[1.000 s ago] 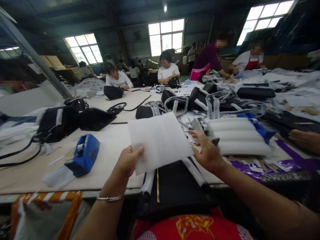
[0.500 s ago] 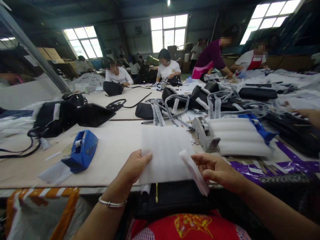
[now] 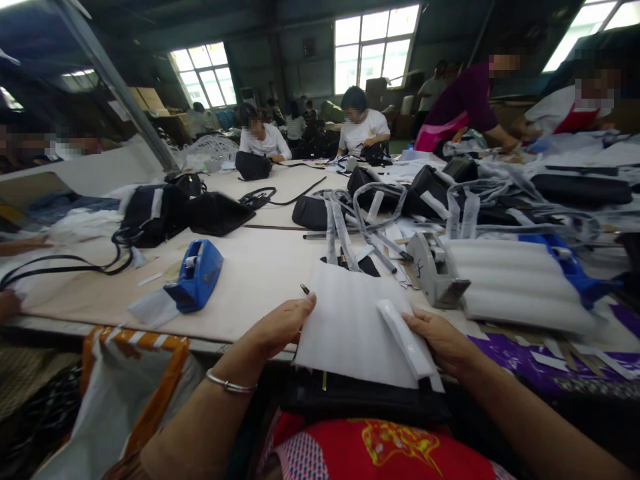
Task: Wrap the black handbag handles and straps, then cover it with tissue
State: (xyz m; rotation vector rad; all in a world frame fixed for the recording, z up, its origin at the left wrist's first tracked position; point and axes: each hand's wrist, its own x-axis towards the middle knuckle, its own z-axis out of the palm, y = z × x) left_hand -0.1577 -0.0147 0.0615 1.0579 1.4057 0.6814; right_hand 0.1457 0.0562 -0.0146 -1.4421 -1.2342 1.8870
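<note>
Moved since half a second ago: the view has swung left; a white strip (image 3: 405, 340), previously at the edge of the foam sheet (image 3: 345, 323), now lies with foam showing right of it, and a small metal-tipped piece (image 3: 305, 289) has appeared by the left thumb.
Orange-edged sack (image 3: 173, 343): below the table's (image 3: 250, 267) near edge.
Blue tape dispenser (image 3: 196, 277): on the table, left of the hands.
Left hand (image 3: 283, 327): thumb and fingers drawn together at the sheet's left edge; cannot tell whether they grip foam or metal-tipped piece.
Foam sheet: between the hands, tilted, over a black bag (image 3: 367, 401).
Right hand (image 3: 443, 340): fingers bent, barely parted, fingertips beside the strip; cannot tell whether they grip anything.
Grey tape dispenser (image 3: 436, 272): beyond the right hand.
White foam stack (image 3: 517, 283): right of that dispenser.
</note>
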